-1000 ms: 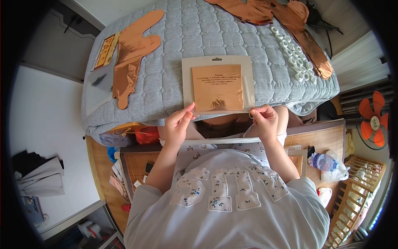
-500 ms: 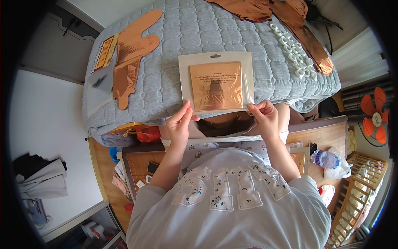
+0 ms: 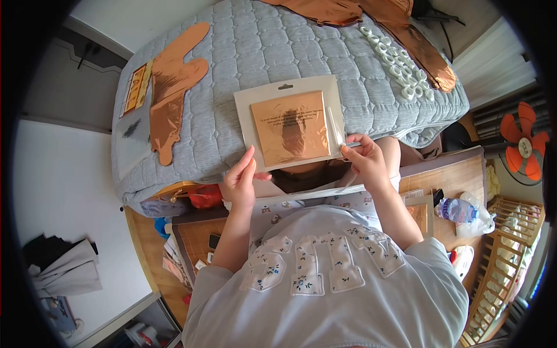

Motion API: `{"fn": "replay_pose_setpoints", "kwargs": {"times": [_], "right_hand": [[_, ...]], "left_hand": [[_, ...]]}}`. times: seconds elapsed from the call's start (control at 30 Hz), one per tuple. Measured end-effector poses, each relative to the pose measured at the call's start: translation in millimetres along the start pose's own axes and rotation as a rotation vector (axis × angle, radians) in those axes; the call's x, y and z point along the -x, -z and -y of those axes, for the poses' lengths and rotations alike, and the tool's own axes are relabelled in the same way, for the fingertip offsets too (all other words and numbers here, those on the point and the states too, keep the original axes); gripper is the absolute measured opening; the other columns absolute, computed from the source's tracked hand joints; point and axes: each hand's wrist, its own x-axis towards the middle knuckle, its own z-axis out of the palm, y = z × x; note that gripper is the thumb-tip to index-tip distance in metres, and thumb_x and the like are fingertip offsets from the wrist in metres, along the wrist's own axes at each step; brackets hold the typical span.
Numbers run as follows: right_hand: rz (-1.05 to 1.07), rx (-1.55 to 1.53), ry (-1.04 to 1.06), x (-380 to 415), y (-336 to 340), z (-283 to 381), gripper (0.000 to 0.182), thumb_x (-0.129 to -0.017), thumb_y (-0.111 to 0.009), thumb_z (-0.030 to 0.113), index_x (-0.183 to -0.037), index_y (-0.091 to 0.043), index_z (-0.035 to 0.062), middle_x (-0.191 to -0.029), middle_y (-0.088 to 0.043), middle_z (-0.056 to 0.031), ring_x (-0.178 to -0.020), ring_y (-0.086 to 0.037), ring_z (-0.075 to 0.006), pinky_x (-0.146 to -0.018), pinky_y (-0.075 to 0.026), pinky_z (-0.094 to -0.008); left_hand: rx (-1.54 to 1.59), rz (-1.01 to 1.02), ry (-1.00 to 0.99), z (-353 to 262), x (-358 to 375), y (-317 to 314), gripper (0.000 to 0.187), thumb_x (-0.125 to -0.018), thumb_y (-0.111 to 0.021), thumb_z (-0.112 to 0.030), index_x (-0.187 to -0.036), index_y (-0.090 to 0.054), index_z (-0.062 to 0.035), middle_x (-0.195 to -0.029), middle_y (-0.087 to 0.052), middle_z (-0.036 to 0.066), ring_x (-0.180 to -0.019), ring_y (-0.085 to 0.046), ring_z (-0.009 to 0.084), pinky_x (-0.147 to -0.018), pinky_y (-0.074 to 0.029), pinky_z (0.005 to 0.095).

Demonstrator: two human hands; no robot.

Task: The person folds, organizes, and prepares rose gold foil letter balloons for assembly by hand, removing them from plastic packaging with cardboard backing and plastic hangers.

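Note:
In front of me I hold a flat clear plastic package [image 3: 242, 116] with a pale border and a hang hole at its top. A folded copper-coloured foil sheet [image 3: 290, 136] lies inside it, with lines of warning print, and a thin white straw [image 3: 333, 127] runs along its right side. The fingers of my left hand [image 3: 241, 180] grip the package's lower left corner. At the lower right corner, my right hand [image 3: 366, 159] pinches the edge between thumb and fingers.
A quilted grey mattress [image 3: 232, 46] spreads ahead. On its left lies a flat copper foil balloon [image 3: 174, 87]; on its right sit several white rings [image 3: 400, 64] beside more copper foil [image 3: 415, 46]. To the right stand an orange-bladed fan [image 3: 525, 145] and a water bottle [image 3: 457, 210].
The package has tilted slightly, its left side now lower than its right. The whole view has shifted a little. Both hands keep hold of the package.

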Motion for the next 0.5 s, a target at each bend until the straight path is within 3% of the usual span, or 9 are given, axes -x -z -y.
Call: {"fn": "replay_pose_setpoints", "kwargs": {"times": [0.17, 0.3, 0.33, 0.4, 0.47, 0.5], "right_hand": [[0.049, -0.005, -0.046, -1.3, 11.2, -7.5, 0.013, -0.099, -0.071, 0.018, -0.104, -0.067, 0.0074, -0.082, -0.072, 0.0004, -0.054, -0.044, 0.0015, -0.048, -0.029, -0.0171], [0.069, -0.040, -0.070, 0.2, 12.1, -7.4, 0.011, -0.100, -0.068, 0.018, -0.100, -0.068, 0.0075, -0.079, -0.069, 0.0018, -0.053, -0.043, 0.0004, -0.047, -0.031, -0.0172], [0.072, -0.041, -0.070, 1.7, 10.4, -6.1, 0.011, -0.100, -0.068, 0.018, -0.100, -0.068, 0.0075, -0.079, -0.069, 0.0018, -0.053, -0.043, 0.0004, -0.047, -0.031, -0.0172], [0.038, 0.027, -0.096, 6.8, 5.9, -3.0, 0.010, -0.102, -0.064, 0.017, -0.097, -0.065, 0.0084, -0.067, -0.052, 0.0072, -0.050, -0.038, -0.0017, -0.047, -0.033, -0.0193], [0.029, 0.024, -0.095, 10.1, 2.0, -6.5, 0.010, -0.102, -0.063, 0.017, -0.097, -0.064, 0.0086, -0.066, -0.052, 0.0071, -0.050, -0.038, -0.0016, -0.047, -0.034, -0.0197], [0.013, 0.022, -0.091, 11.9, 0.6, -8.4, 0.011, -0.103, -0.062, 0.017, -0.096, -0.063, 0.0088, -0.066, -0.051, 0.0070, -0.050, -0.038, -0.0016, -0.047, -0.035, -0.0201]], "left_hand": [[-0.031, 0.062, 0.001, -3.2, -0.4, 4.4, 0.034, -0.103, -0.050, -0.001, -0.134, -0.065, -0.0033, -0.105, -0.070, 0.002, -0.064, -0.051, 0.0035, -0.055, -0.063, 0.0302], [-0.088, 0.083, -0.019, 0.2, -0.3, 7.6, 0.036, -0.105, -0.048, -0.004, -0.139, -0.061, -0.0030, -0.109, -0.070, 0.005, -0.065, -0.051, 0.0045, -0.058, -0.063, 0.0296], [-0.168, 0.052, -0.057, 0.5, 0.7, 4.3, 0.040, -0.106, -0.045, -0.005, -0.145, -0.054, -0.0035, -0.104, -0.069, 0.004, -0.066, -0.053, 0.0053, -0.060, -0.062, 0.0296], [-0.252, 0.016, -0.097, 6.7, 3.8, 5.7, 0.044, -0.107, -0.042, -0.006, -0.151, -0.048, -0.0039, -0.098, -0.068, 0.004, -0.067, -0.054, 0.0061, -0.062, -0.061, 0.0297], [-0.310, -0.063, -0.195, 26.2, 8.1, 16.2, 0.053, -0.109, -0.045, -0.017, -0.158, -0.031, -0.0042, -0.102, -0.065, 0.006, -0.075, -0.060, 0.0114, -0.065, -0.058, 0.0299], [-0.312, -0.066, -0.197, 29.8, 10.7, 11.0, 0.053, -0.109, -0.045, -0.017, -0.158, -0.031, -0.0042, -0.102, -0.065, 0.006, -0.075, -0.060, 0.0114, -0.065, -0.058, 0.0299]]}}
